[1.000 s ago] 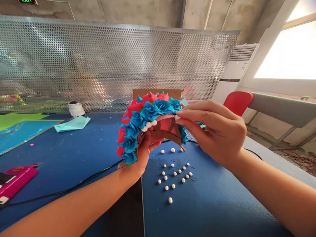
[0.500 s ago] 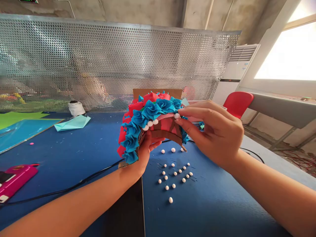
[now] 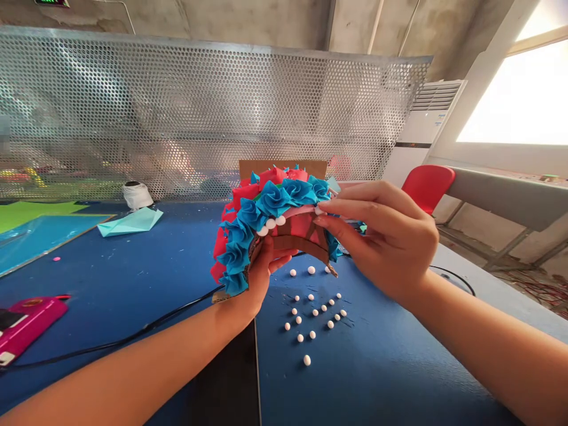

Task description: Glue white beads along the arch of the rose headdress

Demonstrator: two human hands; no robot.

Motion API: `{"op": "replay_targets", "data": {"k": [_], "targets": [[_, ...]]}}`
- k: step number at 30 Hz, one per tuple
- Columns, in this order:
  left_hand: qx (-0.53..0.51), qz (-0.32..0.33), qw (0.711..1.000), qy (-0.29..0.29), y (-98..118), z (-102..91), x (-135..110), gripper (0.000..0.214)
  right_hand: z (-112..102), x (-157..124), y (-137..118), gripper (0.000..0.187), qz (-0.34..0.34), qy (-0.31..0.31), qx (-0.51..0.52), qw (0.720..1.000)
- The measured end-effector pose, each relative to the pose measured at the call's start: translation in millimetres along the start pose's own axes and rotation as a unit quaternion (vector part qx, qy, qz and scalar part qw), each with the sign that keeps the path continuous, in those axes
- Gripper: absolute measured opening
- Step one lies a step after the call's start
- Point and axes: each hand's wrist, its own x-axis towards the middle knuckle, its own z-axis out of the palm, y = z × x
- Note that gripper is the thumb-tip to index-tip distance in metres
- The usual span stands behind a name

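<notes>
My left hand (image 3: 262,269) grips from below a curved cardboard crown (image 3: 270,228) covered in blue and red folded paper flowers, held above the blue table (image 3: 133,278). My right hand (image 3: 386,236) pinches a small white bead (image 3: 318,210) between thumb and forefinger against the crown's pink inner band. Three white beads (image 3: 270,223) sit in a row on that band to the left. Several loose white beads (image 3: 315,313) lie scattered on the table below the crown.
A pink glue gun (image 3: 24,322) lies at the left edge, its black cord (image 3: 133,337) running across the table. Light blue folded paper (image 3: 131,222) and a white roll (image 3: 136,195) sit near the perforated metal screen (image 3: 199,112). A red chair (image 3: 428,183) stands right.
The crown and both hands have stayed almost still. My right fingers have pressed the bead slightly closer against the band.
</notes>
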Motion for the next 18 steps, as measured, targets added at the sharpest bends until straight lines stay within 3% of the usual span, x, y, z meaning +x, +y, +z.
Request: {"op": "replay_targets", "data": {"k": [8, 12, 14, 16, 18], "targets": [[-0.008, -0.009, 1.0, 0.009, 0.9, 1.3, 0.1, 0.033, -1.9, 0.5, 2.0, 0.017, 0.02, 0.003, 0.018, 1.0], [-0.053, -0.065, 0.996, 0.033, 5.2, 3.1, 0.9, 0.038, -20.3, -0.1, 33.1, 0.011, 0.11, -0.011, -0.017, 0.994], [-0.077, -0.099, 0.991, 0.036, 7.8, 4.5, 0.9, 0.034, -38.1, -9.4, 64.6, 0.012, 0.168, -0.119, -0.08, 0.975], [-0.092, -0.13, 0.987, 0.036, 10.0, 5.8, 0.7, 0.028, -59.4, -28.4, 99.0, 0.015, 0.137, -0.278, -0.111, 0.944], [-0.102, -0.147, 0.983, 0.036, 11.3, 6.6, 0.6, 0.023, -80.3, -56.4, 125.0, 0.017, 0.112, -0.332, -0.109, 0.93]]}}
